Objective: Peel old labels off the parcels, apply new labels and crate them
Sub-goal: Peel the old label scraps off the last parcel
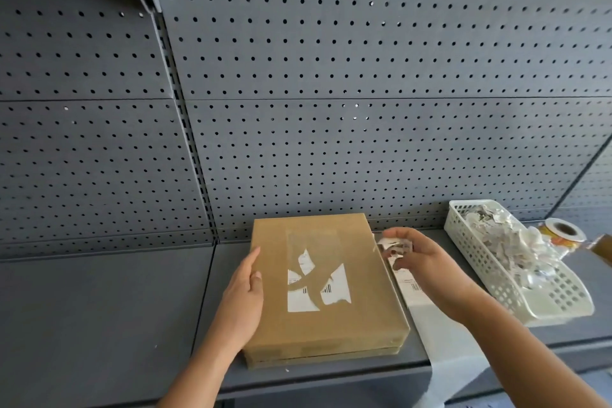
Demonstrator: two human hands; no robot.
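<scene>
Parcel [326, 288] lies flat on the shelf [99, 308]; left hand [243, 295] rests fingers along its left edge; right hand [427, 262] pinches a label scrap [395, 247] just right of it; basket [490, 270] sits right of those fingers, tape roll [563, 230] behind it; label sheet [433, 325] lies under the right wrist.

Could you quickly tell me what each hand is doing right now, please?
Left hand: open, resting on the parcel.
Right hand: pinching a label scrap.

A grey pegboard [331, 76] backs the shelf [99, 308] holding a tape roll [563, 230].
</scene>
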